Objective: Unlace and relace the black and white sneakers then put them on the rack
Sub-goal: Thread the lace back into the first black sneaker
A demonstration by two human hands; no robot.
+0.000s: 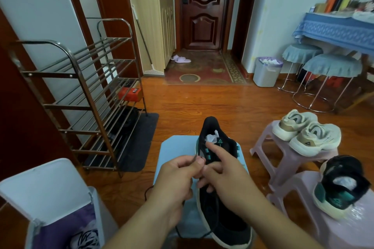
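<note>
The black sneaker (218,188) lies on a pale blue stool (176,147) directly ahead of the person, long axis running straight away from the body, toe nearest, heel and paper-stuffed opening farthest. Both hands sit over its lacing zone, touching one another. The left hand (178,176) pinches the lace tip (194,157) between thumb and forefinger, just left of the eyelet row. The right hand (224,174) rests on the tongue area, forefinger extended toward the upper eyelets, remaining fingers curled; whether they grip lace cannot be told. Judgement: threading falls to the left hand. The second black sneaker (342,188) stands on a pink stool (303,194) right of the first; the rack (81,95) stands well left of it.
</note>
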